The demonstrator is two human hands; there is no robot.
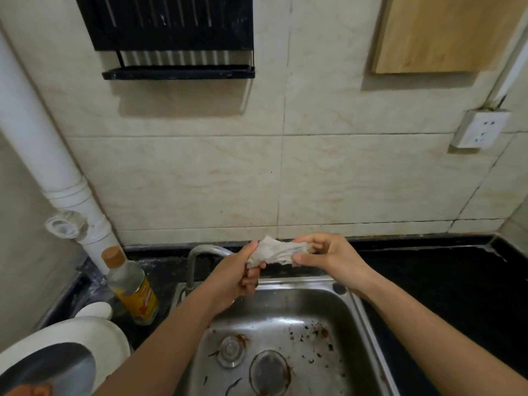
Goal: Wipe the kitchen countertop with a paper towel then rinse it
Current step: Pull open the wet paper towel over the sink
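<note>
A wet, greyish crumpled paper towel (278, 251) is stretched between both my hands above the back rim of the steel sink (347, 312). My left hand (237, 277) grips its left end, just in front of the curved faucet (200, 252). My right hand (323, 257) pinches its right end between thumb and fingers. The black countertop (445, 281) runs to the right of the sink. No water stream is visible from the faucet.
The sink basin holds brown specks, a drain strainer (268, 371) and a round plug (231, 351). An oil bottle (133, 285) stands left of the faucet, with a white appliance (85, 332) in front. A white pipe (43, 155), black rack (174, 35), socket (481, 128) and wooden board (445, 32) line the wall.
</note>
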